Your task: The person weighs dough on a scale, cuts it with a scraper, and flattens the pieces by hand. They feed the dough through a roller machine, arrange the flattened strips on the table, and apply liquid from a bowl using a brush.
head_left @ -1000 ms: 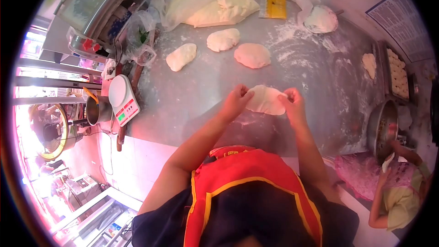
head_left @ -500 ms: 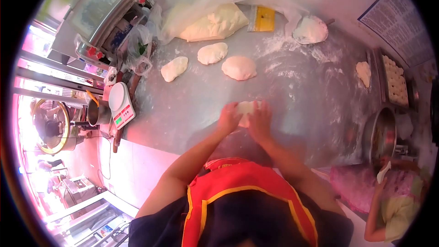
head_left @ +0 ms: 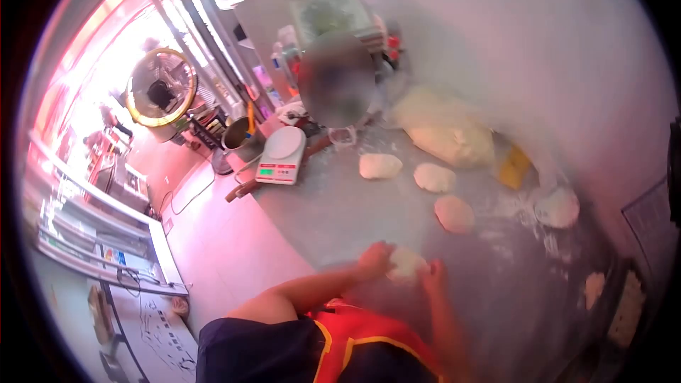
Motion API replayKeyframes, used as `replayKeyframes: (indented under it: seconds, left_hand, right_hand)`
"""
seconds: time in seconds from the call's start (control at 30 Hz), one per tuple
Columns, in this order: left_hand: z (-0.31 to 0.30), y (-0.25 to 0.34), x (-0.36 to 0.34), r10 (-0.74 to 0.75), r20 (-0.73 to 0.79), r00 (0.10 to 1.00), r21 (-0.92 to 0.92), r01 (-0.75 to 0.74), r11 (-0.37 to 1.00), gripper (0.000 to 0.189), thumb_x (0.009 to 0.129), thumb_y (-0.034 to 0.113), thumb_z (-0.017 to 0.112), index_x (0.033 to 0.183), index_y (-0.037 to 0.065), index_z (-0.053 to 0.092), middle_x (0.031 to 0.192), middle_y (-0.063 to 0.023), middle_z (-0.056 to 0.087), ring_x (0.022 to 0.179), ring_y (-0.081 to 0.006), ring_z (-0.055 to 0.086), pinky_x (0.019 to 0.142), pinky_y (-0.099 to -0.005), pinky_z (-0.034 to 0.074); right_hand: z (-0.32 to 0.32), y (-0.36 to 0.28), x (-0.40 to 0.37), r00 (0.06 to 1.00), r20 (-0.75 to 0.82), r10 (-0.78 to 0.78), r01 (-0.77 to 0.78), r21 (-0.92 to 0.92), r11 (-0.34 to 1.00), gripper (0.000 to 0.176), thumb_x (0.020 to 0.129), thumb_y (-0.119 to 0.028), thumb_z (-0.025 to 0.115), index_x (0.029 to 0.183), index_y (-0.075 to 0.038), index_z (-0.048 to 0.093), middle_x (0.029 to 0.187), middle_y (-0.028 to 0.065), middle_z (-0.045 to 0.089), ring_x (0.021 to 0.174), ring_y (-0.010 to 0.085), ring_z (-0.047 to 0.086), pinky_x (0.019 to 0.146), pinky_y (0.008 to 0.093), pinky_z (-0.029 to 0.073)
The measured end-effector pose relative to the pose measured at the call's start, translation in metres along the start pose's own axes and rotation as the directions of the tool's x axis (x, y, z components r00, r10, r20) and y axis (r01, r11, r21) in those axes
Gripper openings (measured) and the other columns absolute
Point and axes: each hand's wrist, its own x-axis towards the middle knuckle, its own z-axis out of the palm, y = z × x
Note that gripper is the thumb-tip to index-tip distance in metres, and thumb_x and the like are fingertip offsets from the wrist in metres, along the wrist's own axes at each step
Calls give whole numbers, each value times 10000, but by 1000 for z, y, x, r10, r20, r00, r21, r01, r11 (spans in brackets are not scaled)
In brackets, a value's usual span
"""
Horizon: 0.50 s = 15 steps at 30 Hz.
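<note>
A pale piece of dough rests on the grey worktop near my apron. My left hand is on its left edge, fingers curled in against it. Along the right edge, my right hand holds the same piece, somewhat smeared by motion. Beyond my hands lie three separate dough pieces: a flattened oblong one, a rounded one and a rounder one. A large mass of dough sits at the back, partly under a clear sheet.
A kitchen scale stands at the worktop's left edge, beside a metal pot. Near the wall are a yellow packet and a floury bowl. A small dough scrap and a tray lie right. A fan stands left.
The view has swung left, so the worktop now appears tilted and farther right. Both hands remain at the dough piece, which now shows more of its top between them.
</note>
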Motion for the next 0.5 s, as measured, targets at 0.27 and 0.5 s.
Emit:
replayKeyframes:
  seconds: [0.27,0.5]
  left_hand:
    - [-21,9,35,227,294,928,-445,-78,892,244,905,265,461,1006,57,538,940,-190,609,864,-351,583,800,-425,453]
    - [-147,-29,150,599,48,799,-469,-512,720,393,832,252,579,1165,53,512,1043,-221,593,963,-366,576,828,-431,452]
  right_hand:
    - [-5,-28,-34,991,-128,-34,58,194,979,351,742,-218,663,987,-1,534,906,188,538,826,328,542,733,436,444]
    - [20,-153,40,948,-137,288,-41,843,536,329,796,-83,621,1094,-16,498,1011,108,580,965,239,593,817,384,520]
